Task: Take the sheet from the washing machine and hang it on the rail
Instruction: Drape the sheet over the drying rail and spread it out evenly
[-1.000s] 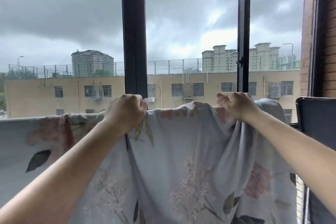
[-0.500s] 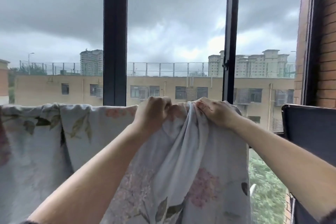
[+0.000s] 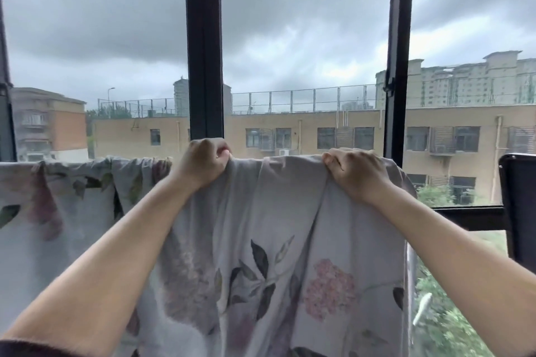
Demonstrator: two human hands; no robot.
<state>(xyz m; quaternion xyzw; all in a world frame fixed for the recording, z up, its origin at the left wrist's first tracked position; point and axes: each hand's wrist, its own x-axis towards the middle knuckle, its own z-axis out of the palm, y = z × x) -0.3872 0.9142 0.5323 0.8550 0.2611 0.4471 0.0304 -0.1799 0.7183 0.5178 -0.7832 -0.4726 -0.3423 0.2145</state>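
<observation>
I have both hands on the sheet (image 3: 278,226), draped over the rail, which is hidden under the fold. My left hand (image 3: 203,164) and right hand (image 3: 358,175) each grip its top edge, well apart. The sheet runs left to right. Its end hangs just past my right hand, so I'd smooth along that line.

A floral sheet (image 3: 261,240) hangs draped along its top edge before a dark-framed window (image 3: 204,46). The left hand (image 3: 201,162) and right hand (image 3: 355,174) grip that edge, well apart, fingers curled over bunched cloth. Beige buildings (image 3: 319,130) stand outside.
</observation>
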